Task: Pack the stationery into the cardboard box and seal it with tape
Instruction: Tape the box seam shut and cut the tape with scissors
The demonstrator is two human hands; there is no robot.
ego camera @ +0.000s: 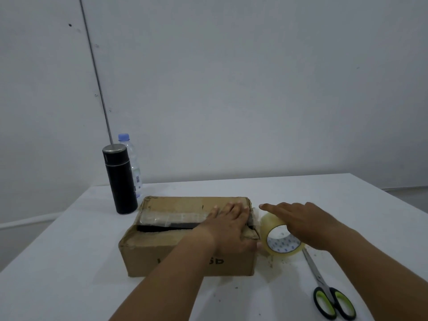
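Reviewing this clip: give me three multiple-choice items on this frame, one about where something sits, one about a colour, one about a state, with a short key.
1. Where do the scissors lie?
A. On the table, to the right of the cardboard box
B. Inside the box
C. Behind the black flask

2. What colour lines the scissors' handle loops?
A. Red
B. Light green
C. Blue

3. What is the state of the box top?
A. Fully taped shut
B. Flaps folded down, with a dark gap between them
C. Flaps standing upright

Key: 1 A, they rest on the white table near the tape roll. 2 B, green lining shows inside the black loops. 3 B, a dark slit shows left of the left hand, which presses flat on the top, while the right hand rests on the roll.
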